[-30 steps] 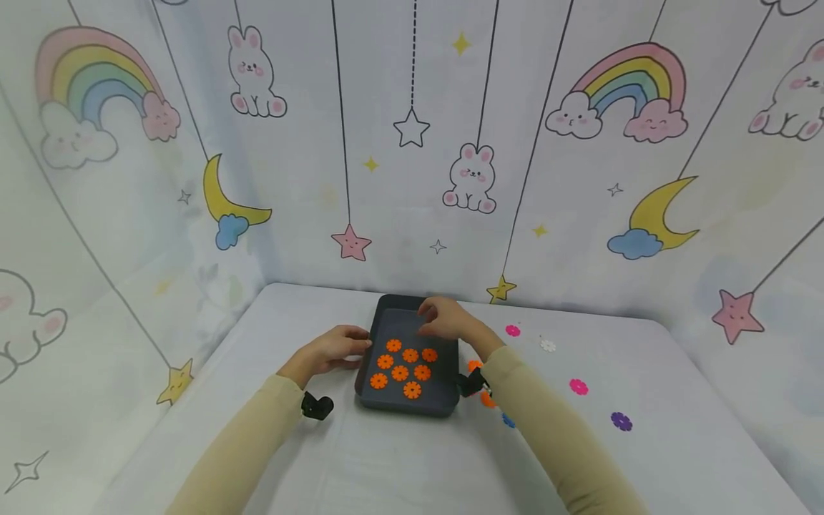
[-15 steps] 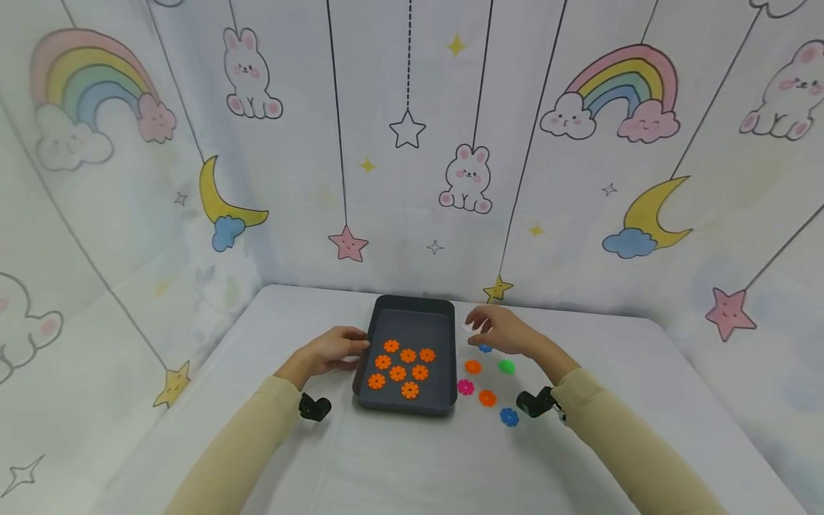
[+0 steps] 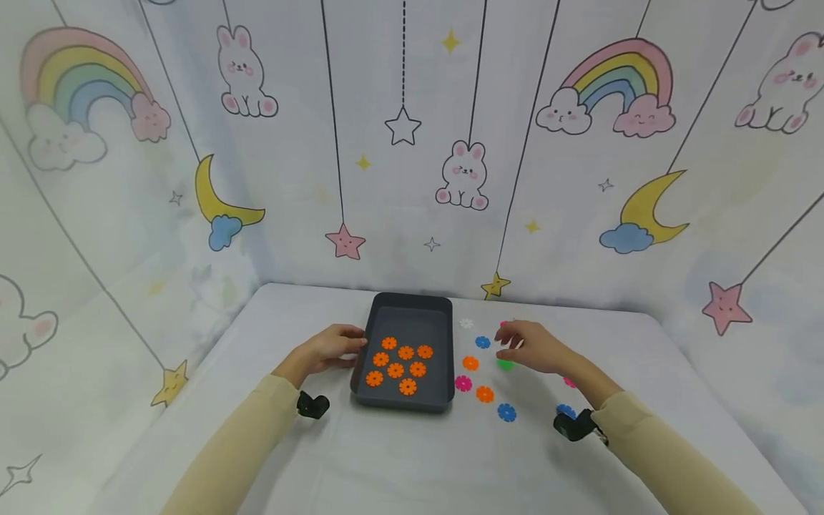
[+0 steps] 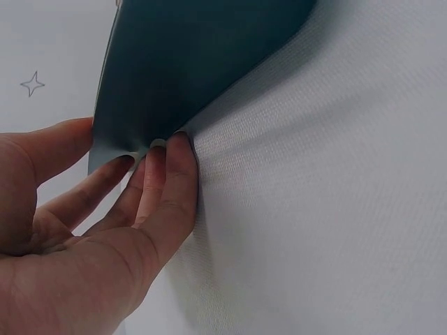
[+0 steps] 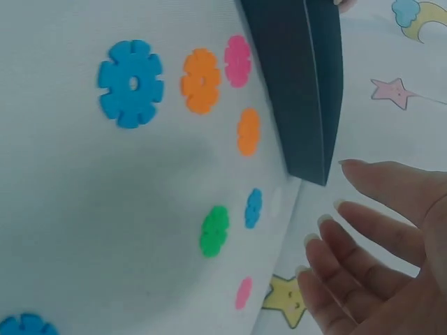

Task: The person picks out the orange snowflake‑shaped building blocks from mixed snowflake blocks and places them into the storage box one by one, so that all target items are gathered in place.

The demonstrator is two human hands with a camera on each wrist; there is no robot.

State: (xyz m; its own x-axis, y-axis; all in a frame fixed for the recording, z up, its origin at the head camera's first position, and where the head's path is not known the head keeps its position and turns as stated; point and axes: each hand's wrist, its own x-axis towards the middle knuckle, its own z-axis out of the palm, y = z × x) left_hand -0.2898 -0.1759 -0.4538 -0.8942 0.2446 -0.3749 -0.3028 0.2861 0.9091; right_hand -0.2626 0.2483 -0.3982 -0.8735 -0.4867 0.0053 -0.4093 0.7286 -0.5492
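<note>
A dark grey rectangular tray (image 3: 412, 411) lies on the white-covered table with several orange notched discs (image 3: 395, 370), like flower-shaped building discs, spread over its nearer half. My left hand (image 3: 328, 348) grips the tray's left side. In the left wrist view its thumb reaches the rim and the fingertips touch the outer wall of the tray (image 4: 202, 56). My right hand (image 3: 537, 347) hovers right of the tray, fingers apart and slightly bent, holding nothing. Beneath its fingertips is a green disc (image 3: 505, 365), partly covered. A blue disc (image 3: 483, 342) lies just left of them.
Loose discs lie right of the tray: two orange discs (image 3: 485, 394), a magenta disc (image 3: 463, 383), a blue disc (image 3: 506, 413) and a white disc (image 3: 466, 324). Another blue disc (image 3: 566, 410) sits by the right wrist. A patterned curtain (image 3: 399, 214) stands behind the table.
My right hand has gone from above the tray's far right part, past the white disc, to above the green disc. My left hand stays at the tray, and the orange discs inside look unchanged.
</note>
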